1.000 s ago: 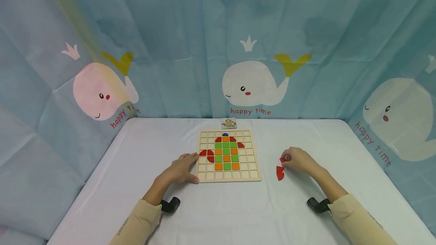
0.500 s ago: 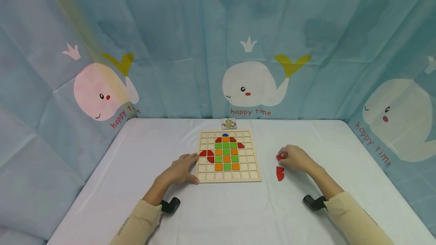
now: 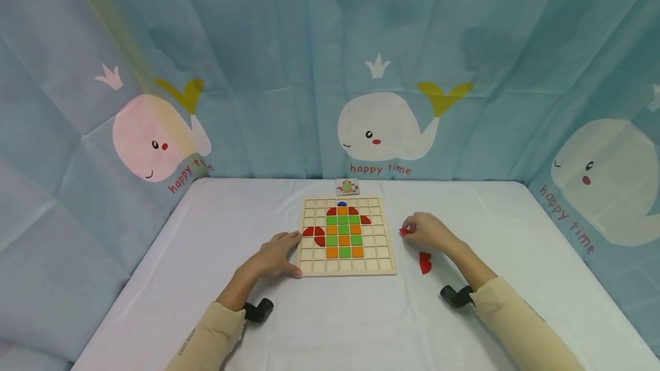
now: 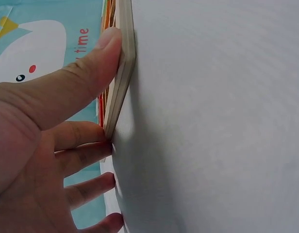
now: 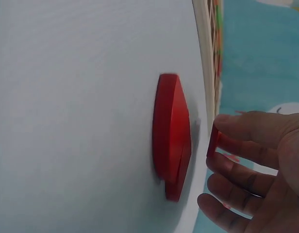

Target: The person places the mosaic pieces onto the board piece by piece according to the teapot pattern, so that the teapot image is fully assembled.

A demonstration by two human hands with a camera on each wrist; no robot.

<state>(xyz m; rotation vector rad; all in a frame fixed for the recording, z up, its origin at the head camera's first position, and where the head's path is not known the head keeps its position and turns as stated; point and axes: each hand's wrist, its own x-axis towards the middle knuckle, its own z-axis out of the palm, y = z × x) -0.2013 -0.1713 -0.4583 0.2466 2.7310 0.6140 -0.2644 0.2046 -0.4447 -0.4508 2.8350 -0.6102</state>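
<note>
A wooden grid board (image 3: 378, 265) lies mid-table, with green, orange, red and blue flat pieces set in its squares. My left hand (image 3: 275, 256) rests at its left side. In the left wrist view the thumb (image 4: 86, 73) lies on the board's rim, while the other fingers are spread, some touching the board's side or the cloth. Right of the board, my right hand (image 3: 429, 231) pinches a small red piece (image 5: 212, 141) between thumb and fingertips, just above the cloth. Two loose red pieces (image 3: 425, 263) with curved edges lie touching or very close together, nearer the front.
A small picture card (image 3: 347, 186) lies behind the board, showing a coloured pattern on a grid. White cloth covers the table (image 3: 350, 325). Blue whale-print curtains (image 3: 289, 130) hang behind and at both sides. Each wrist wears a black camera mount (image 3: 259, 310).
My right hand has taken the red piece from beside the two loose ones and moved left towards the board. My left hand stays in place.
</note>
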